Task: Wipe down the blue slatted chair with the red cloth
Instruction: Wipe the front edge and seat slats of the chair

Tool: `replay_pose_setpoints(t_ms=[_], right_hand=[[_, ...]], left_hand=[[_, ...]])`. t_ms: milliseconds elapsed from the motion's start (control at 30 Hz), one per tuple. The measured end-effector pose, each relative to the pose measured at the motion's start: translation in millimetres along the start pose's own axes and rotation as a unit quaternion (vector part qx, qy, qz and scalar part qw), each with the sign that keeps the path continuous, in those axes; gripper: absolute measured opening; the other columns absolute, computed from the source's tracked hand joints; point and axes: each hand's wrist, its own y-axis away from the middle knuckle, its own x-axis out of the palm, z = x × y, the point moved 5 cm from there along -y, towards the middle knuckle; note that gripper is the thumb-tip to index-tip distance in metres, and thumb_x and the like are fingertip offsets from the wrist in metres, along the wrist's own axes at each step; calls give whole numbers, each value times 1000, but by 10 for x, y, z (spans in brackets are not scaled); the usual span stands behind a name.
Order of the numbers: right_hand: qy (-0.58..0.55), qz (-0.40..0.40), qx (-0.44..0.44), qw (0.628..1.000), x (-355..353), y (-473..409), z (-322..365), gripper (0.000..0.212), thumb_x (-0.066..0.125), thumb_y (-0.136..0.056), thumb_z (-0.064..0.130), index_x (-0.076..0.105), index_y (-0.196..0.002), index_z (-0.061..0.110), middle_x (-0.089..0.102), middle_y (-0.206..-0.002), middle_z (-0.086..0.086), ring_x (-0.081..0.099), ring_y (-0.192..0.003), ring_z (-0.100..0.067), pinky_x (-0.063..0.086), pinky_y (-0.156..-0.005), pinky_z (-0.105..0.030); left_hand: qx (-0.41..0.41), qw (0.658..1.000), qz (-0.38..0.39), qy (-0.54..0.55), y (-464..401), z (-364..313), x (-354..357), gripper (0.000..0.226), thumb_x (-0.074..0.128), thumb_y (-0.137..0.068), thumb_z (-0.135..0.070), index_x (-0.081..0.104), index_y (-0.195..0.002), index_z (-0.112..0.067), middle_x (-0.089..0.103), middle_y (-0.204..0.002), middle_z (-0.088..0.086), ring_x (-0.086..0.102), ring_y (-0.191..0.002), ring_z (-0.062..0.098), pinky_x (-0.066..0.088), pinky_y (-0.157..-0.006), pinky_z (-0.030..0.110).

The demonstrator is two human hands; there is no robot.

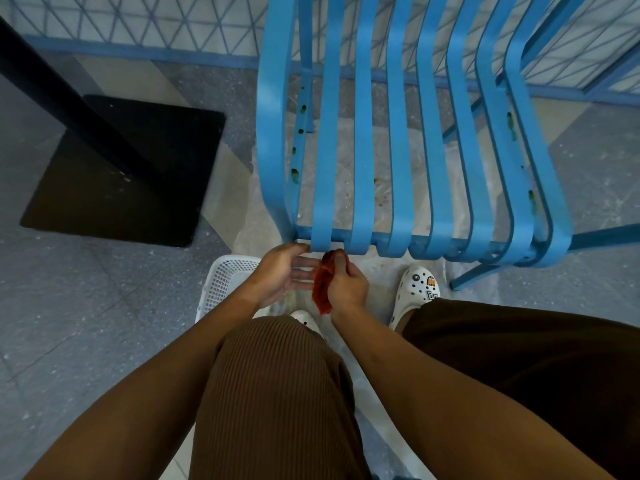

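Chair: the blue slatted metal chair [398,140] fills the upper right of the view, its curved slats running from the backrest down to the front edge of the seat, just ahead of the person's feet.
Floor: grey speckled floor [69,306] with a paler patch under the chair; the chair stands on it.
Table base: a black square pedestal base with a dark post [121,168] stands on the floor to the left of the chair, apart from it.
Basket: a white perforated plastic basket [225,275] sits on the floor under the left forearm, near the chair's front left corner.
Shoes: white clogs with charms [419,285] stand beside the chair's front edge.
Right hand: the right hand [346,285] grips the cloth, fingers curled round it, at the front edge of the seat.
Left hand: the left hand [280,271] is spread with relaxed fingers, holding nothing, fingertips at the tip of the leftmost slats beside the cloth.
Cloth: the crumpled red cloth [323,285] hangs from the right hand, its top touching the underside of the second slat's front tip.
Progress: judged early; greenish smudges show on both side rails, so most slats, rails and backrest seem left to do.
Obstacles: the basket and the feet crowd the front edge; the pedestal base may limit access from the left.
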Motion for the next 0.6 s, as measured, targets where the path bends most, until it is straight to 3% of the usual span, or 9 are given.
replay_pose_setpoints(t_ms=[100, 233, 333, 467, 600], right_hand=[[-7, 21, -31, 999, -29, 16, 42, 35, 58, -100, 47, 72, -115, 18, 74, -110, -4, 69, -105, -22, 56, -96, -43], [-44, 12, -28, 999, 29, 50, 220, 37, 65, -96, 45, 71, -111, 12, 75, -104, -3, 70, -93, -15, 55, -74, -26], [-7, 11, -1, 1000, 46, 39, 185, 38, 65, -96, 48, 74, -108, 14, 75, -105, -4, 69, -99, -21, 57, -83, -34], [68, 40, 0, 997, -46, 127, 130, 39, 59, -98, 52, 71, -117, 20, 72, -113, -3, 65, -105, -22, 53, -99, -43], [152, 103, -16, 983, -251, 389, 183, 40, 53, -101, 51, 65, -124, 21, 68, -111, 0, 62, -95, -13, 49, -78, -28]], left_hand=[[20, 1000, -2, 4, 23, -19, 5, 34, 45, -104, -32, 63, -127, -14, 75, -107, 13, 73, -99, 32, 60, -88, 46], [33, 999, -14, 7, 45, -101, 51, 38, 44, -105, -38, 65, -124, -14, 74, -107, 12, 71, -100, 30, 59, -88, 43], [25, 1000, -8, -13, 99, -106, 95, 37, 45, -104, -41, 68, -119, -15, 75, -103, 7, 71, -102, 29, 58, -85, 41], [-6, 999, 27, -44, 221, -90, 55, 48, 43, -104, -49, 67, -122, -11, 73, -114, 10, 70, -108, 29, 58, -87, 42], [-19, 977, 113, -178, 474, -166, 20, 47, 42, -101, -54, 63, -127, -22, 68, -126, 7, 69, -111, 23, 57, -96, 43]])
